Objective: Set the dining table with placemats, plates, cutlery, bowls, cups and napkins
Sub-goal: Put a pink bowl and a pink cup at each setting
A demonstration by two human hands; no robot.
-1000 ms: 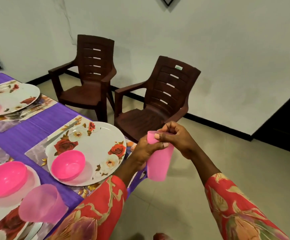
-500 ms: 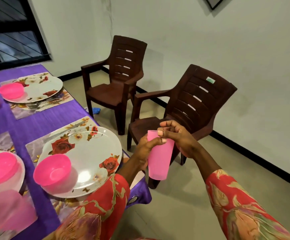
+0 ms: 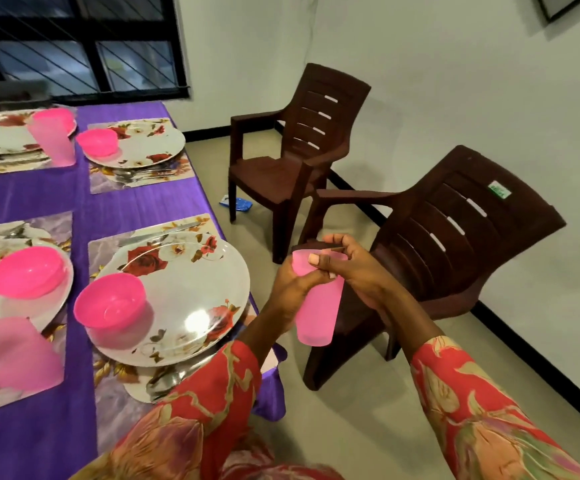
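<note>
Purple cloth covers the desk along my left; beige floor tile lies under the hands. Nearest, just off the desk's right edge, I see the tall pink plastic cup held upright in mid-air: left hand wrapped round its upper wall, thumb across the front, right hand pinching the rim from behind. My guess is that two nested cups are being pulled apart, but I cannot confirm a second one. Beside it, the closest floral placemat carries a round white floral plate, a pink plastic bowl and cutlery but no cup, so it is the likely destination. Farther off, a second pink cup stands upright. Two brown plastic armchairs sit well apart from the desk.
</note>
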